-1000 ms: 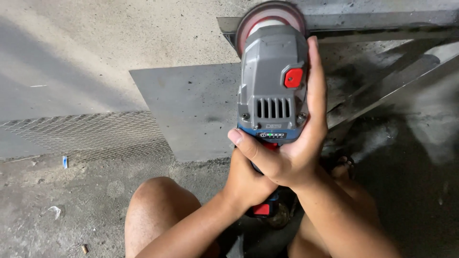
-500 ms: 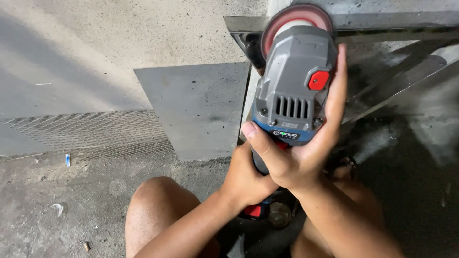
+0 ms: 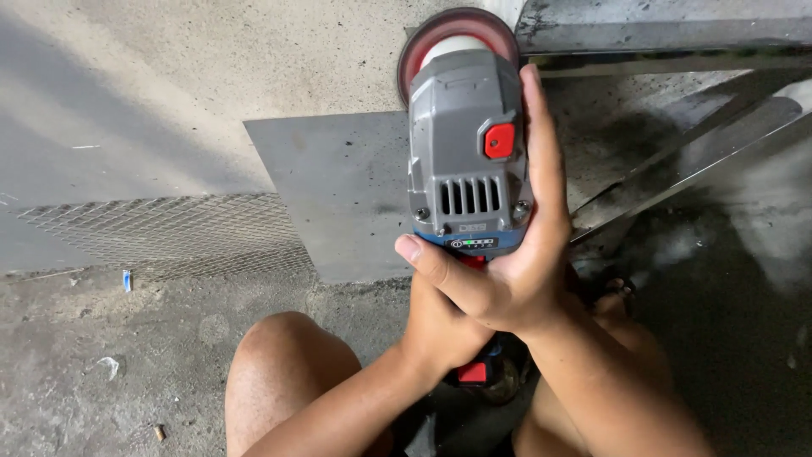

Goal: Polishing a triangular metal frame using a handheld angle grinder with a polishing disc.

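A grey cordless angle grinder (image 3: 468, 152) with a red button on its casing is held upright in the middle of the scene, its red-rimmed disc (image 3: 448, 30) at the far end, set just beside the near-left end of a dark steel frame (image 3: 660, 34); whether disc and steel touch cannot be told. The right hand (image 3: 516, 262) is closed around the grinder's right side, fingers stretched up along the casing and the thumb crossed over the near end; the left hand (image 3: 440, 326) is wrapped shut around the handle beneath it, largely hidden by the right. A flat grey metal sheet (image 3: 338, 190) lies behind the tool on the concrete floor (image 3: 169, 76); a strip of expanded wire mesh (image 3: 169, 233) is spread to its left. A bare knee (image 3: 283, 372) is seen near the bottom edge.
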